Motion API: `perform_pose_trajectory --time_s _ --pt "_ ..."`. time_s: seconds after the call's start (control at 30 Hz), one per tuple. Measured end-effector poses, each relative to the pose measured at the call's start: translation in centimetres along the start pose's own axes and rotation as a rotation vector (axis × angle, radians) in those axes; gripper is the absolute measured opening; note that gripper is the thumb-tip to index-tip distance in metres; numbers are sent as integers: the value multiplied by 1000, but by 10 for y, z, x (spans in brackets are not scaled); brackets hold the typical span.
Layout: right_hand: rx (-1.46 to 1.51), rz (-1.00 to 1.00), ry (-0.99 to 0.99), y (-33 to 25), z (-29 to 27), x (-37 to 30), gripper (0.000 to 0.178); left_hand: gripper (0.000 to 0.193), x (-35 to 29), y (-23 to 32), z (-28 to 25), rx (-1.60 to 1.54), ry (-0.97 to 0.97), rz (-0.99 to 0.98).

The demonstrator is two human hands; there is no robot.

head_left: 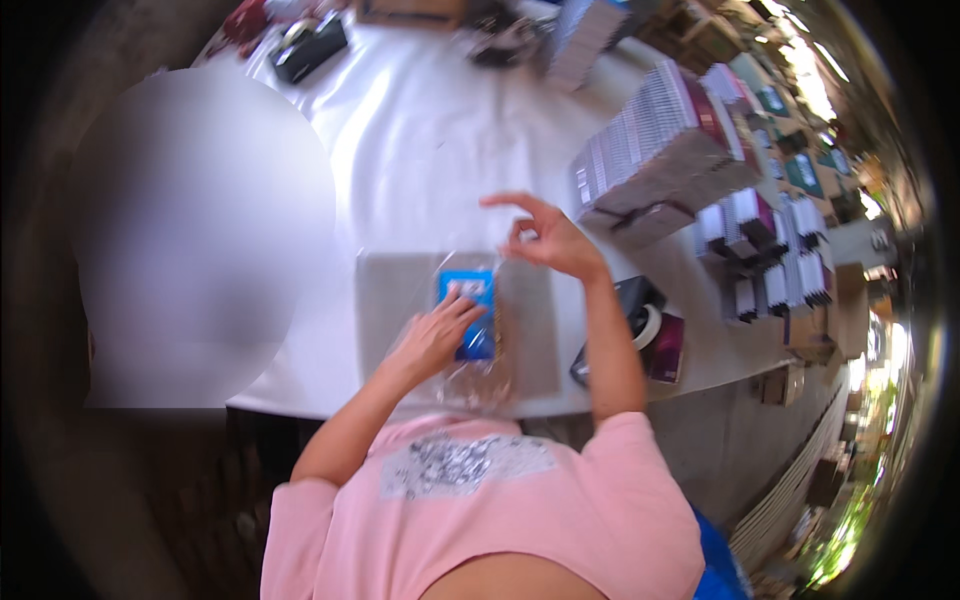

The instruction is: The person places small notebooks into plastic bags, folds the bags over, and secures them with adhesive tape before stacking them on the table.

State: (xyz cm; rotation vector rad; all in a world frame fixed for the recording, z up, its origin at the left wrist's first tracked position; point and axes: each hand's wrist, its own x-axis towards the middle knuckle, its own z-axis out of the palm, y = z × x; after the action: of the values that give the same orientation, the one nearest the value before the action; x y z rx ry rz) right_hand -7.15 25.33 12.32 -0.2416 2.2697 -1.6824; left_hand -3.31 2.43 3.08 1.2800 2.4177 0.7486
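Observation:
A blue booklet or flat pack (480, 340) lies in clear plastic film (480, 385) on a grey mat (385, 300) in front of me. My left hand (440, 332) rests on it from the left, fingers stretched out over its face and not wrapped round it. Above the far right corner of the mat is my right hand (550, 240), raised, index finger stretched to the left and the other fingers curled. Its thumb is close to the film's far edge; contact cannot be made out. No held thing shows in it.
Beside my right forearm sit a black tape dispenser (640, 300) and a dark purple booklet (667, 350). Tall stacks of booklets (650, 140) stand at the right, with more stacks (770, 250) beyond. Another black dispenser (310, 48) is at the far left of the white-covered table (430, 150).

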Motion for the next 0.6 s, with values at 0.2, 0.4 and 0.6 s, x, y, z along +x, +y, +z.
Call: perform_pose_trajectory --time_s 0.2,0.4,0.6 --pt "-582 -183 -89 41 68 -40 62 54 5 13 -7 -21 -80 -52" --pt "-350 -49 11 77 64 -37 29 56 -3 -10 -6 -171 -101 -246" --pt "-238 -148 4 88 55 -33 16 75 -4 -21 -11 -44 -96 -112"
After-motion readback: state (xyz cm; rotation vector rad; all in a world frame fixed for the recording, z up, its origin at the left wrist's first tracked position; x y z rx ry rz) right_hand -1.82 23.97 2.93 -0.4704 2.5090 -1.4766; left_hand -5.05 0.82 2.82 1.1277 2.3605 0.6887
